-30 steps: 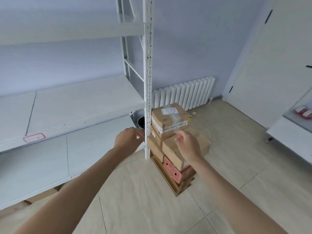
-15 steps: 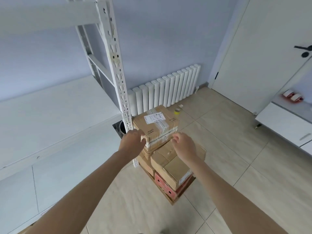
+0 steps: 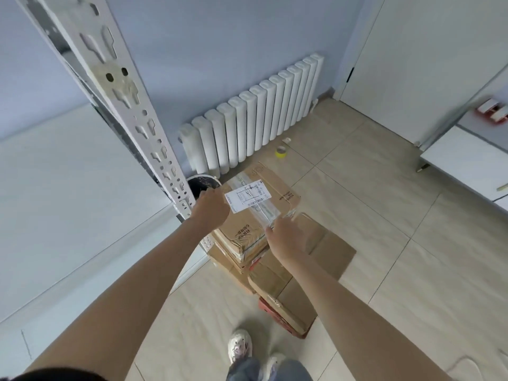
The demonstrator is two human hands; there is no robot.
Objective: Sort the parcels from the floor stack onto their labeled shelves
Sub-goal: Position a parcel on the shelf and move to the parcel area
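The view has tipped down since before; both hands, left hand point(image 3: 210, 207) and right hand point(image 3: 286, 237), now grip the taped, white-labelled top box point(image 3: 258, 207) by its sides.

The top parcel point(image 3: 255, 207) carries a white shipping label point(image 3: 247, 198) with a barcode and small print too fine to read, and dark printed characters on its brown side and top flap are likewise illegible.

About five parcels point(image 3: 255, 213), one tape roll point(image 3: 281, 151).
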